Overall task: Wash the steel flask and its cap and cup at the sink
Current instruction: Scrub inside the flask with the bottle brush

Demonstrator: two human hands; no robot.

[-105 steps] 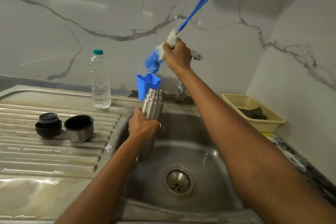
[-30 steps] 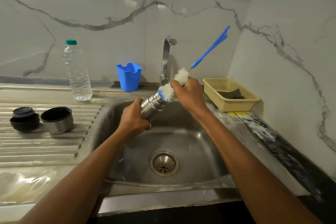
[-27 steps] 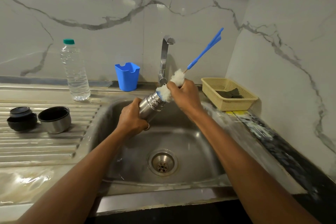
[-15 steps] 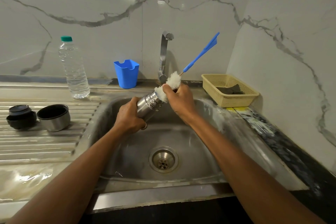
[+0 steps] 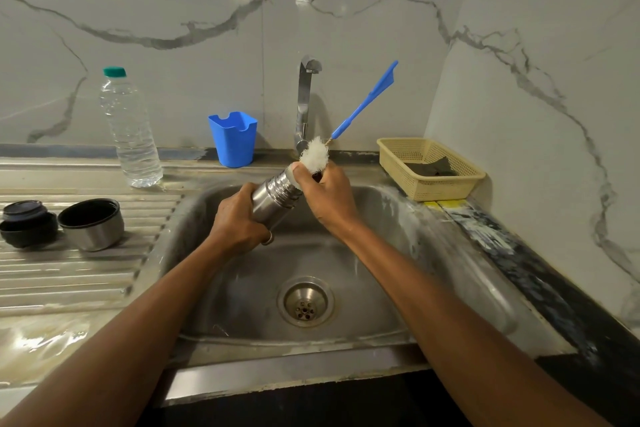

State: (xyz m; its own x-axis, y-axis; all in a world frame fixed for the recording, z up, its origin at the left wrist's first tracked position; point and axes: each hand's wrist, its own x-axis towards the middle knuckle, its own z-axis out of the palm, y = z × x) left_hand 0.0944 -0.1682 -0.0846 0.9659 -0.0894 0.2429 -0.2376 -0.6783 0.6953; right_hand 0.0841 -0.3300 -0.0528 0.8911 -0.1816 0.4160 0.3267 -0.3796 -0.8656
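The steel flask (image 5: 275, 196) is tilted over the sink basin (image 5: 381, 253), mouth pointing up and to the right. My left hand (image 5: 239, 218) grips its body. My right hand (image 5: 327, 199) is closed around the bottle brush (image 5: 363, 104) at the flask's mouth; white bristles stick out above my fingers and the blue handle points up right. The brush's lower end is hidden inside the flask. The steel cup (image 5: 90, 224) and the black cap (image 5: 26, 224) stand on the ribbed drainboard at the left.
A tap (image 5: 304, 104) rises behind the basin with no water running. A blue plastic holder (image 5: 232, 139) and a clear water bottle (image 5: 130, 128) stand at the back ledge. A yellow basket (image 5: 429, 168) with a dark pad sits at the right. The drain (image 5: 304, 302) is open.
The brush was lifted above the upright flask, then went into its mouth. Over the last second it has slid deeper, so the blue bristles no longer show, and the flask stays tilted.
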